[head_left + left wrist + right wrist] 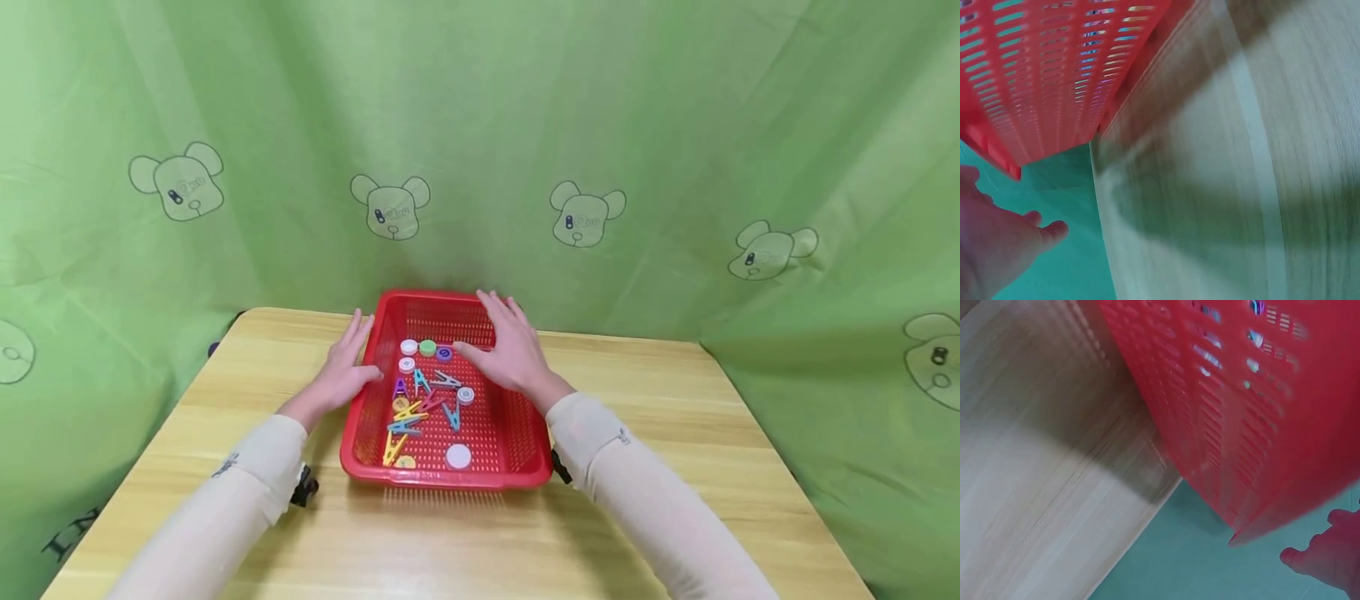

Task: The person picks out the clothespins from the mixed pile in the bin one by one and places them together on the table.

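A red plastic basket with slotted walls stands on the table, holding several clothespins, among them a yellow clothespin and a blue clothespin. Round bottle caps lie among them: a green cap, a purple cap and a large white cap. At the left rim is my left hand, fingers extended outside and thumb at the edge. My right hand spreads over the right rim, its thumb reaching above the inside. Both wrist views show fingers beside the basket's outer wall.
The wooden table extends on both sides of the basket and in front of it. A green curtain printed with bear faces hangs behind the table and along its sides. The basket's far end is close to the table's back edge.
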A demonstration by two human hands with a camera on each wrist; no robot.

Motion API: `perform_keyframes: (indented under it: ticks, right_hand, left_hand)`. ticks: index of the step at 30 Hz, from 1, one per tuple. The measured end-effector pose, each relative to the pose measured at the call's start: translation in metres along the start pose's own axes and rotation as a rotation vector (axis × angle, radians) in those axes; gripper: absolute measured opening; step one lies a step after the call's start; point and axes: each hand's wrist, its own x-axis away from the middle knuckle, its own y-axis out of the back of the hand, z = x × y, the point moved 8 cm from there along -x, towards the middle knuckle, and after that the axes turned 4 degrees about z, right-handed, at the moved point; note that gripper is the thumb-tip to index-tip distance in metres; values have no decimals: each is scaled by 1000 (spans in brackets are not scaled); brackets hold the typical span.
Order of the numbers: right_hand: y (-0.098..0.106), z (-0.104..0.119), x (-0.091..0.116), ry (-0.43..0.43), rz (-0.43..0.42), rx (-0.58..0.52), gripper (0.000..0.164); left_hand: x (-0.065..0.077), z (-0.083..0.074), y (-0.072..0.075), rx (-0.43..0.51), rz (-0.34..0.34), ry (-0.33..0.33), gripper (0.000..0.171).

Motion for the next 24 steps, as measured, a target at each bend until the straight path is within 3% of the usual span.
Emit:
perform_keyframes:
  ticks: [6,13,18,24]
  right_hand:
    - [-16,6,1,32,61,1,92]
    - [-27,8,-3,37,121,-49,91]
    - [-33,4,-5,12,167,-152,87]
    - [-42,4,-9,53,246,-299,82]
  left_hand:
    - [-2,-1,-10,-55,43,-55,94]
    - [-1,-1,-12,-2,71,-43,95]
    - [-3,1,-12,10,80,-46,93]
    - [-3,4,-14,7,88,-35,91]
